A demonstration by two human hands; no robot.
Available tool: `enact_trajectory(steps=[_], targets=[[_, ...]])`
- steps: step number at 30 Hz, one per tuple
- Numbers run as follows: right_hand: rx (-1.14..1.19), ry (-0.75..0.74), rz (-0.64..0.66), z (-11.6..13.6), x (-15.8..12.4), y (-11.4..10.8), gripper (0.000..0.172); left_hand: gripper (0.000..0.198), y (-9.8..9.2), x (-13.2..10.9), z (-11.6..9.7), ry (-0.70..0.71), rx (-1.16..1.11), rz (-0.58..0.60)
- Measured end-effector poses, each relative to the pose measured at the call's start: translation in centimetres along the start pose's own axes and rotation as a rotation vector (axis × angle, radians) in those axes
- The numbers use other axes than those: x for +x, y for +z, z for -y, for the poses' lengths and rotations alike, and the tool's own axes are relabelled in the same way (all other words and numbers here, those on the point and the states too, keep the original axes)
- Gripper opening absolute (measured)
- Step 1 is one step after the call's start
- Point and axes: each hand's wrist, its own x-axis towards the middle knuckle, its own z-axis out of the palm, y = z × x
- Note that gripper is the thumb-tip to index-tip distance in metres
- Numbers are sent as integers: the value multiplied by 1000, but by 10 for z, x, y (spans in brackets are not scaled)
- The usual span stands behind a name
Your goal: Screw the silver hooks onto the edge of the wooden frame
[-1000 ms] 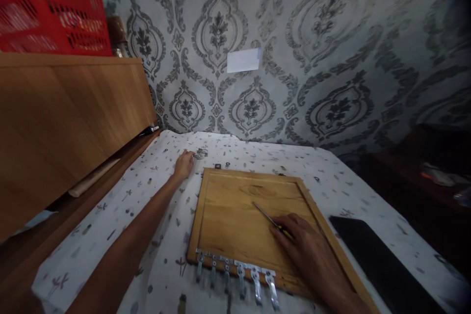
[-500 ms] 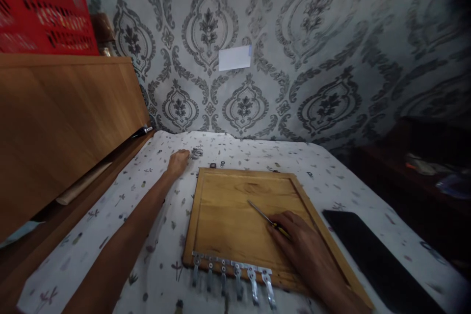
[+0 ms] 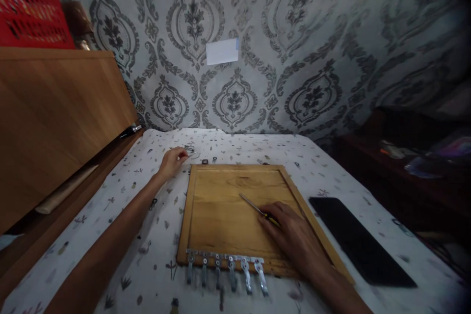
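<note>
My right hand [image 3: 289, 230] is closed around a screwdriver [image 3: 271, 219] with a yellow-and-black handle. Its metal shaft points up and left over a framed wooden board [image 3: 228, 206], and the hand rests on the board. A rail of several metal hooks [image 3: 224, 258] lies along the board's near edge, the hooks hanging toward me. Beyond the board's far left corner, my left hand [image 3: 172, 162] pinches a thin shiny metal piece [image 3: 194, 155], too small to name exactly. Just behind the fingertips lie other small metal pieces [image 3: 189, 148] on the patterned cloth.
A long dark flat object [image 3: 360, 240] lies right of the board. Small dark fittings [image 3: 205, 161] sit by its far edge. To the left stands a wooden cabinet [image 3: 62, 122] with a red basket [image 3: 33, 7] on top. Patterned wallpaper [image 3: 235, 98] closes off the back.
My left hand has turned a little and now has a thin metal piece at its fingertips. The right hand keeps the screwdriver over the board. The whole view has shifted slightly.
</note>
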Motion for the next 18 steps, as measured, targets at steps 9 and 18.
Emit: enact_trajectory(steps=[9,18], targets=[[-15,-102,-100,4,-5,-5,20,33,16,-35,-78,-9,-533,331],[246,-191,-277,43,-24,-27,25,31,32,-67,-159,-47,-824,651]])
